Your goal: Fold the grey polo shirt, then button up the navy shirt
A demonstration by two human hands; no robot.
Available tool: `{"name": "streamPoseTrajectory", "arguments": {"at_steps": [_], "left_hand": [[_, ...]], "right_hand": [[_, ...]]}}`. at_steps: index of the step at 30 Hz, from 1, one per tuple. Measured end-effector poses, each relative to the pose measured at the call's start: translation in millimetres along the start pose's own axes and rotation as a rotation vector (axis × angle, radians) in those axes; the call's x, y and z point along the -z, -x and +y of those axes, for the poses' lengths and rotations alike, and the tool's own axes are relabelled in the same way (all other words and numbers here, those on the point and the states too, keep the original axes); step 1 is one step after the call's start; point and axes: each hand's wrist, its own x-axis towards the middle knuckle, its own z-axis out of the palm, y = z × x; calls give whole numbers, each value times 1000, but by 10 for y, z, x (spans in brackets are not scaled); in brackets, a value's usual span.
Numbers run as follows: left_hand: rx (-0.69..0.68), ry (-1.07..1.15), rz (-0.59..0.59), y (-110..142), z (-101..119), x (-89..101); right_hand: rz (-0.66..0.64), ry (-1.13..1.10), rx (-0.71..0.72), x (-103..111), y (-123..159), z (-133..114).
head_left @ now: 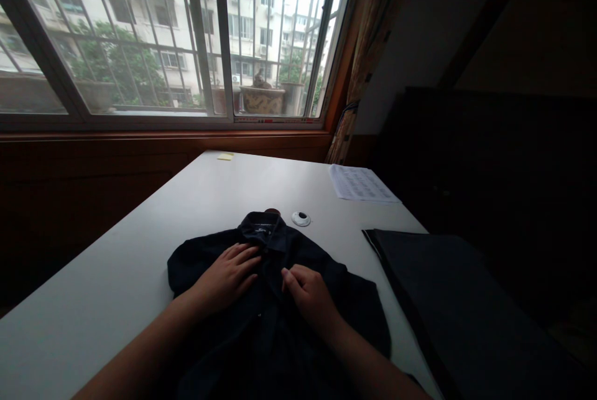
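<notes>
A dark navy collared shirt (261, 338) lies front up on the white table (130, 275), its collar toward the window and its sleeves out to both sides. My left hand (229, 274) rests flat on the shirt's chest just below the collar, fingers stretched out. On the other side of the front opening, my right hand (308, 294) is closed, thumb and curled fingers at the shirt front. The cloth between those fingers is mostly hidden. A small light button shows lower down the front.
Beyond the collar sits a white round object with a black centre (301, 219). Printed sheets (364, 183) lie at the far right, a yellow note (226, 156) at the far edge. A large dark flat item (448, 288) covers the right side. A barred window (228, 45) stands behind.
</notes>
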Motion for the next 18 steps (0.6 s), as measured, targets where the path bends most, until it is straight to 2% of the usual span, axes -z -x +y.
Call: {"name": "streamPoseTrajectory", "arguments": {"at_steps": [9, 18], "left_hand": [[16, -19, -32, 0, -11, -28], [10, -17, -16, 2, 8, -2]], "right_hand": [[2, 2, -5, -15, -19, 31], [-1, 2, -7, -10, -9, 23]]}}
